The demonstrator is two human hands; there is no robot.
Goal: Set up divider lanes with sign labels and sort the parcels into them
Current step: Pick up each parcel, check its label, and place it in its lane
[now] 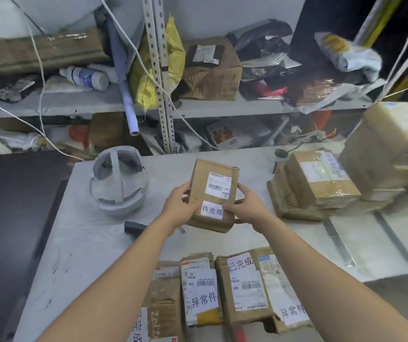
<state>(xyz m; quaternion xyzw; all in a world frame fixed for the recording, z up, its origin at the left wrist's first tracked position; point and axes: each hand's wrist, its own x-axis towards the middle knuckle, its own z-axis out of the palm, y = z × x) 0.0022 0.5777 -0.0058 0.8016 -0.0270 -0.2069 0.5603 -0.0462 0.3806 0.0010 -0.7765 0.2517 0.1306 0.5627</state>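
My left hand (179,206) grips the left edge of a brown parcel (210,174) and my right hand (246,206) grips the right edge, thumb lying across the front. Between the hands the parcel faces me over the table (94,243), with a barcode sticker (219,185) up top and a white sign label (212,210) below it. A row of labelled parcels (203,292) lies along the near edge. A stack of parcels (314,183) sits to the right and a white headset (117,181) to the left.

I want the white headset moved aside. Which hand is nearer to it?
Left. The left hand grips the parcel on its left edge, just right of the headset; the right hand holds its opposite edge, farther away.
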